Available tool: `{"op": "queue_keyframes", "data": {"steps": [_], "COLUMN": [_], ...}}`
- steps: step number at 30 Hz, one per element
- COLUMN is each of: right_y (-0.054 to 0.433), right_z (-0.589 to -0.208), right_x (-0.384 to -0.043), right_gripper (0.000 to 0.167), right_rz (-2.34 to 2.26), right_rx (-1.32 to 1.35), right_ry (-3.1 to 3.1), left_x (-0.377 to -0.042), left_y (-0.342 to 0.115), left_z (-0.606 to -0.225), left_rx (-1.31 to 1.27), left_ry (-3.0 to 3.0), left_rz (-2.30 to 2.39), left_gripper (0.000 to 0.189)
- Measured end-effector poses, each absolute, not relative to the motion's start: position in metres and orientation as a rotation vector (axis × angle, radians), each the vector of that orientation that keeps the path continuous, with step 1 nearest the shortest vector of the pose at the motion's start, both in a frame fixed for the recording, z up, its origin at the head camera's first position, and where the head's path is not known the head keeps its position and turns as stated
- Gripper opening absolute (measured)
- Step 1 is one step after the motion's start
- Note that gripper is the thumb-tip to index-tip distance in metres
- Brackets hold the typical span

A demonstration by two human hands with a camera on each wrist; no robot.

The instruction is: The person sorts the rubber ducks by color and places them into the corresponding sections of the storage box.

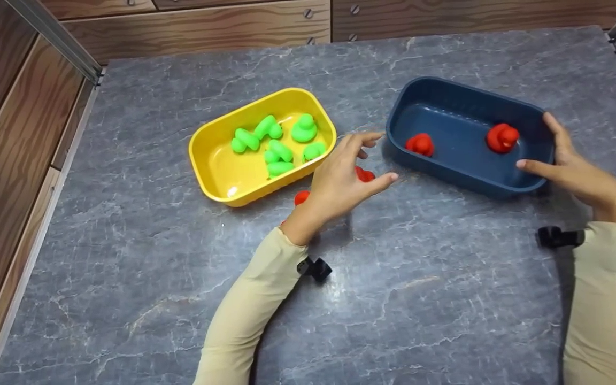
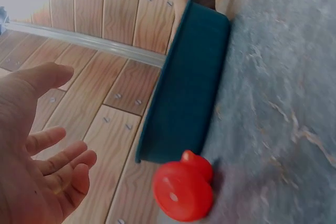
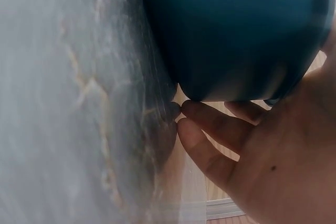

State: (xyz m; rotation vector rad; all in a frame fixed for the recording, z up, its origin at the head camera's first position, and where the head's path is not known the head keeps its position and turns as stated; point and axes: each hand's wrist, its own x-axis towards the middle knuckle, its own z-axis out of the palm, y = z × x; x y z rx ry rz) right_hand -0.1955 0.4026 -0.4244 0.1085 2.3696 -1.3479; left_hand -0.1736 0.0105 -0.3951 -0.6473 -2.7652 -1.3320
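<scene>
My left hand (image 1: 340,179) is held between the two bins with thumb and fingers spread and nothing in them. Under and beside it lie a red rubber duck (image 1: 364,174) and another red piece (image 1: 301,198), both partly hidden by the hand. In the left wrist view a red duck (image 2: 184,190) sits on the table, apart from the fingers. My right hand (image 1: 580,168) grips the right end of the dark blue bin (image 1: 457,174), thumb over the rim and fingers outside. Inside that bin are two red ducks, one at left (image 1: 420,145) and one at right (image 1: 502,138).
To the left stands a yellow bin (image 1: 209,182) holding several bright green ducks (image 1: 304,128), some tipped over. Both bins rest on a grey marbled table (image 1: 142,256). Wood-patterned panels (image 1: 206,29) border the back and left side.
</scene>
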Motion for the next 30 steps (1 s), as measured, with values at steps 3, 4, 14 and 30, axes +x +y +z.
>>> {"op": "queue_keyframes", "data": {"steps": [3,4,14,30], "right_y": [0.402,0.402,0.406,0.409], "right_z": [-0.425,-0.425,-0.424,-0.420], "right_x": [-0.195,-0.195,-0.193,-0.193], "right_gripper": [0.100,0.100,0.097,0.096], "right_rz": [-1.362,-1.362,-1.392,-1.349], "right_rx": [0.099,0.097,0.066,0.076], "right_ry": [2.353,2.345,2.294,2.311], "left_x": [-0.174,-0.174,-0.174,-0.184], "left_y": [0.007,0.005,0.004,0.002], "left_z": [-0.400,-0.402,-0.409,-0.423], "left_rx": [-0.632,-0.629,-0.525,-0.495], "left_ry": [-2.813,-2.826,-3.068,-3.208], "left_rz": [-1.337,-1.338,-1.094,-0.892], "left_gripper": [0.067,0.068,0.078,0.074]}}
